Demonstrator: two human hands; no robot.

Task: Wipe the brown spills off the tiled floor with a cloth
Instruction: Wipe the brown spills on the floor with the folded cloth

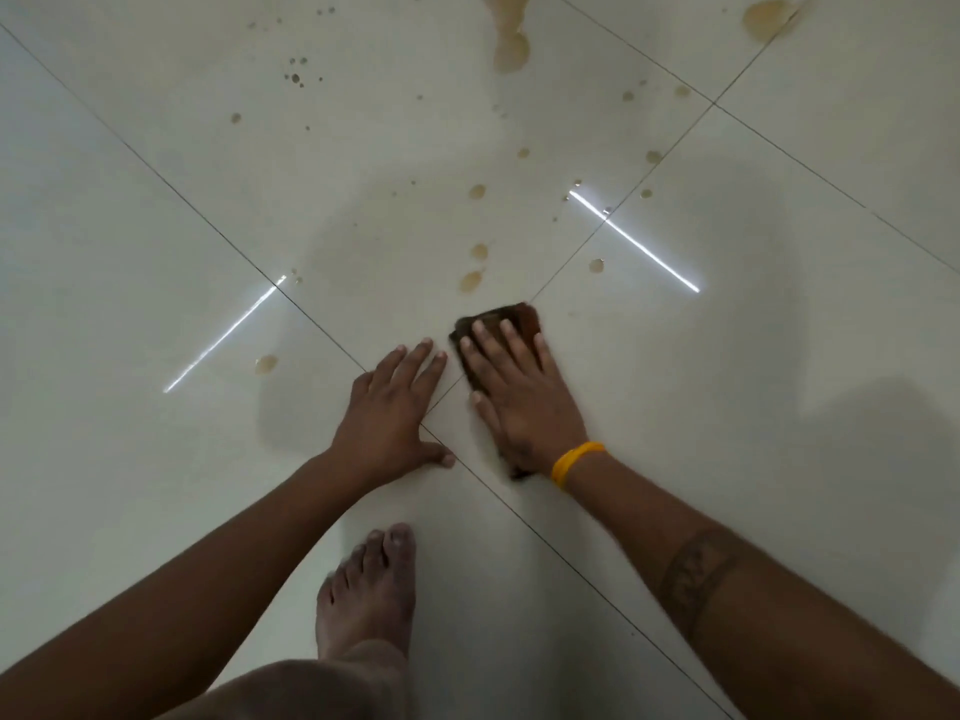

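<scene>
The right hand (519, 394) presses a brown cloth (511, 317) flat to the tiled floor (753, 356), fingers (485, 340) straight and spread over it; the left hand (392, 415) rests open on the tile just beside, fingers wide, holding nothing; brown spills (511, 52) remain ahead: drops near the cloth, larger pools farther off; most wiping appears left to do.

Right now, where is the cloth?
In the head view the cloth lies flat on the floor just right of centre, under the right hand, beside the left hand and just below the nearest brown drop.
</scene>
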